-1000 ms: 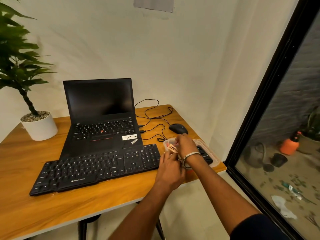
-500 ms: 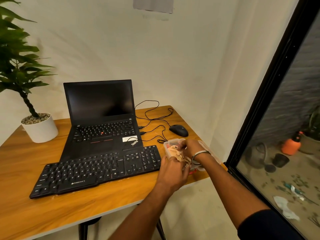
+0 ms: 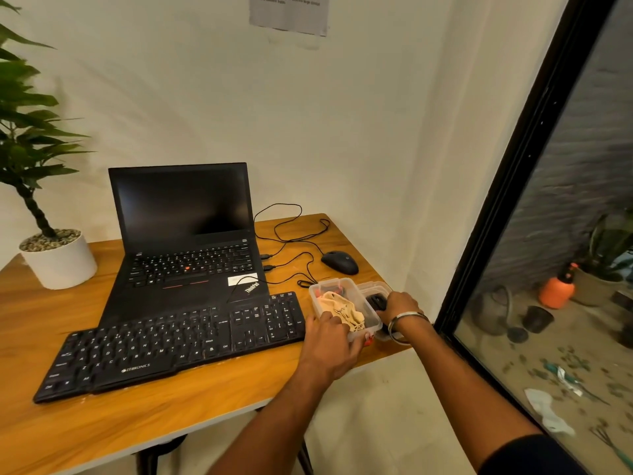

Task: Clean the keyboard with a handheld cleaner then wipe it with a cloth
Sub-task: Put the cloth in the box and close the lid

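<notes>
The black external keyboard point(image 3: 178, 341) lies across the front of the wooden desk point(image 3: 212, 399). To its right stands a clear plastic box point(image 3: 342, 284) with a beige cloth point(image 3: 342, 308) inside. My left hand point(image 3: 329, 344) grips the box's near end. A second clear container point(image 3: 375, 287) sits right beside it and holds a black object, apparently the handheld cleaner point(image 3: 375, 301). My right hand point(image 3: 399, 308), a metal bangle on the wrist, closes over that black object and hides most of it.
An open black laptop point(image 3: 185, 234) stands behind the keyboard. A black mouse point(image 3: 339, 262) and loose cables point(image 3: 294, 234) lie at the back right. A potted plant point(image 3: 58, 258) is at the far left. The desk's right edge is close to a glass door frame point(image 3: 507, 186).
The cloth that both hands held now lies in the box. My right hand has moved right onto the black object. My left hand has taken hold of the box's near end.
</notes>
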